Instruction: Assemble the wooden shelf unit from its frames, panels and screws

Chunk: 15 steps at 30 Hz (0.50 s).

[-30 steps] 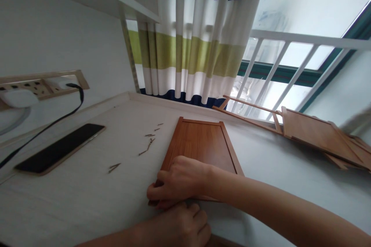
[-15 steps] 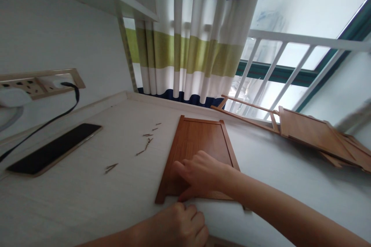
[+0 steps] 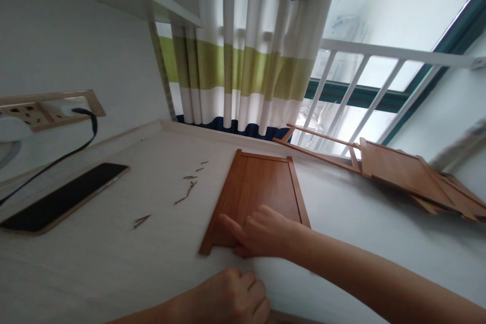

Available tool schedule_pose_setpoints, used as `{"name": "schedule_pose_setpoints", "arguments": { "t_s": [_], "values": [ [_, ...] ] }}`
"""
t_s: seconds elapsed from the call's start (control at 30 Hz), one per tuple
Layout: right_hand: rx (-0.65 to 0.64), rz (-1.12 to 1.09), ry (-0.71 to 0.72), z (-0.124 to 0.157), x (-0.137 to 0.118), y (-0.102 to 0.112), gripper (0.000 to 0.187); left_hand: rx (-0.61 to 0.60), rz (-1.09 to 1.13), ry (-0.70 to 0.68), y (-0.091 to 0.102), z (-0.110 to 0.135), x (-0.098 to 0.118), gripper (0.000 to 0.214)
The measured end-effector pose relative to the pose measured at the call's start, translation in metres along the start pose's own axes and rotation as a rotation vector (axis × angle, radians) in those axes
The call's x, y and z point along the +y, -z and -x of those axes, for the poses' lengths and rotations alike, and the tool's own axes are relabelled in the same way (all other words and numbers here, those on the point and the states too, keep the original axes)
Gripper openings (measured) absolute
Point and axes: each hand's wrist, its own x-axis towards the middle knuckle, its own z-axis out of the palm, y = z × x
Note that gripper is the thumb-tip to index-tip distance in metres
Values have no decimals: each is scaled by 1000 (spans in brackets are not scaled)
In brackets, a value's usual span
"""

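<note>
A person's right hand rests with fingers spread on the near edge of a wooden panel lying flat on the white table. The left hand is curled loosely, empty. Small nails lie unused; more panels wait unassembled.

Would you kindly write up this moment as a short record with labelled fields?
Surface: pale table
Right hand: fingers spread flat on the near end of a brown wooden panel, pressing on it, not gripping
Left hand: loosely curled on the table just short of the panel, holding nothing visible
Left of panel: small nails scattered; black phone face up
Right: more wooden parts stacked by the window
Wall: socket strip with black cable plugged in
Behind: striped curtain
</note>
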Motion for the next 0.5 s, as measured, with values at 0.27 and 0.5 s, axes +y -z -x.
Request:
{"name": "schedule_pose_setpoints", "arguments": {
  "t_s": [0.27, 0.5],
  "values": [
    [14, -110, 69, -29, 5, -1, 76, 0, 21, 19, -3, 0, 0, 17],
    [38, -249, 89, -36, 19, -14, 72, -37, 31, 6, 0, 1, 0, 18]
  ]
}}
